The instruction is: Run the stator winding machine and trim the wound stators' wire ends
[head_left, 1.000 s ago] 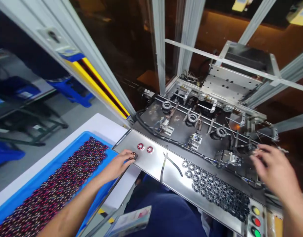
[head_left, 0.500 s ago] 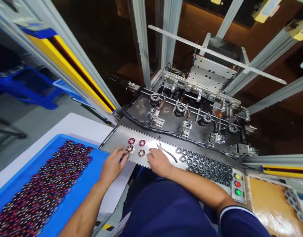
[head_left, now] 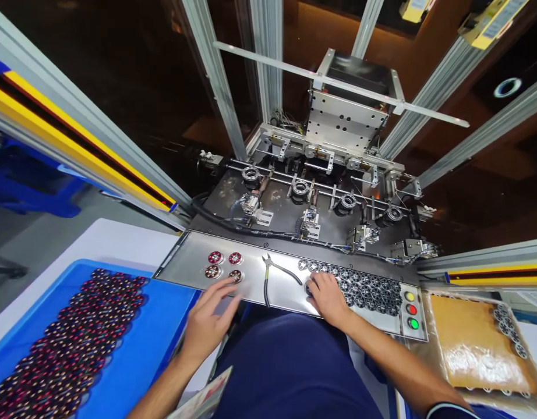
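Observation:
My left hand [head_left: 209, 317] hovers with fingers spread and loose over the front edge of the steel shelf [head_left: 185, 265], just below several red wound round parts [head_left: 223, 265] laid in a small square. It holds nothing. My right hand [head_left: 327, 297] rests on the left end of a row of bare silver-black round parts [head_left: 364, 288], fingers curled down onto them; what they pinch is hidden. A pair of black-handled cutters [head_left: 271, 273] lies on the shelf between my hands.
A blue tray [head_left: 133, 355] full of red wound parts sits at the left. Behind the shelf the machine carries several fixtures [head_left: 300, 189] on rails. Yellow, red and green buttons [head_left: 410, 309] stand at the shelf's right end. A brown tray [head_left: 473, 343] lies at the right.
My right hand moved from the red parts, past the cutters, right to the row of bare parts. My left hand drew back slightly from the red parts. The view swung left.

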A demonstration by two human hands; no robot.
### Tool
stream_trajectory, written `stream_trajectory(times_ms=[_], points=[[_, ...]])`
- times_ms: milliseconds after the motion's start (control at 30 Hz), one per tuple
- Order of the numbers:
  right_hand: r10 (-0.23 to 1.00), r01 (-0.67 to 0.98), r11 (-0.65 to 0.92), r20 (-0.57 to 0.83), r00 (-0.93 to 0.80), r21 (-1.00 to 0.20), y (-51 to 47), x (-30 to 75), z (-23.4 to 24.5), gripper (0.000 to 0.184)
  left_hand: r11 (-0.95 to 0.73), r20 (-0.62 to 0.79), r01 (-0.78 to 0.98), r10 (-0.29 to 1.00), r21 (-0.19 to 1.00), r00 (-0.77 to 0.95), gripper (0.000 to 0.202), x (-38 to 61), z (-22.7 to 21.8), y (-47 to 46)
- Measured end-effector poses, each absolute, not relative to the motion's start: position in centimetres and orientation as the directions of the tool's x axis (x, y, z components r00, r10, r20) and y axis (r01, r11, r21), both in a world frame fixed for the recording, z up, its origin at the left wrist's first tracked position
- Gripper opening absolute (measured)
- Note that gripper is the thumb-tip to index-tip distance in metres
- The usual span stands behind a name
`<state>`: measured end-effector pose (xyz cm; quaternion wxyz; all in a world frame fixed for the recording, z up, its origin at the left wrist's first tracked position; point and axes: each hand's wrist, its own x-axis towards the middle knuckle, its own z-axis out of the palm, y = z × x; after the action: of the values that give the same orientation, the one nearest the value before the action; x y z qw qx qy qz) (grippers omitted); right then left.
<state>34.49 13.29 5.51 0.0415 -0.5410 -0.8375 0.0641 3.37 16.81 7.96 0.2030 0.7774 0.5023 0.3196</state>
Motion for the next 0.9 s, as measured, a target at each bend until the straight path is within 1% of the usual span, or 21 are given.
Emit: stream_trajectory(times_ms=[100,167,233,333,467,533,600,667,733,800,900], points=[[0.875,0.869,0.473,-0.038,-0.482,-0.146,13.9,34.8,5.4,0.019,-0.537,0.215,0.499,0.797,0.68,0.565,0.013,7.9,7.3,18.8],[0.859,0.854,0.5,-0.044,-0.51,-0.142,14.2,35.0,5.1,0.016,-0.568,0.177,0.421,0.718,0.707,0.673,0.013,11.2,6.2,19.7],[0.853,0.847,0.513,-0.03,-0.521,-0.143,14.3,35.0,4.8,0.015,-0.556,0.149,0.389,0.692,0.735,0.706,0.018,13.8,5.0,20.4],[0.847,0.832,0.527,0.026,-0.531,-0.176,14.4,35.1,4.5,0.014,-0.482,0.108,0.361,0.704,0.799,0.702,0.025,15.8,3.8,21.0],[0.843,0.793,0.538,0.161,-0.514,-0.285,14.8,35.1,6.3,0.008,-0.284,0.039,0.28,0.763,0.917,0.645,0.028,15.5,4.2,21.0],[0.844,0.764,0.536,0.258,-0.471,-0.358,15.2,34.6,8.6,0.015,-0.141,-0.015,0.205,0.788,0.969,0.615,0.032,14.9,5.7,20.8],[0.833,0.717,0.547,0.359,-0.42,-0.432,16.0,33.8,11.8,0.026,0.017,-0.075,0.101,0.787,0.995,0.612,0.041,14.3,8.0,20.5],[0.804,0.648,0.585,0.452,-0.385,-0.488,16.8,32.6,15.0,0.031,0.164,-0.119,-0.014,0.771,0.986,0.626,0.053,13.9,10.7,20.2],[0.765,0.577,0.634,0.529,-0.368,-0.516,17.6,31.5,17.7,0.031,0.275,-0.143,-0.121,0.769,0.954,0.623,0.059,13.5,13.3,19.8],[0.723,0.517,0.679,0.595,-0.351,-0.521,18.2,30.8,19.5,0.038,0.351,-0.163,-0.208,0.781,0.913,0.603,0.059,13.1,15.4,19.5],[0.686,0.479,0.713,0.65,-0.326,-0.512,18.6,30.3,20.6,0.055,0.434,-0.196,-0.327,0.803,0.839,0.563,0.054,12.7,17.2,19.1]])
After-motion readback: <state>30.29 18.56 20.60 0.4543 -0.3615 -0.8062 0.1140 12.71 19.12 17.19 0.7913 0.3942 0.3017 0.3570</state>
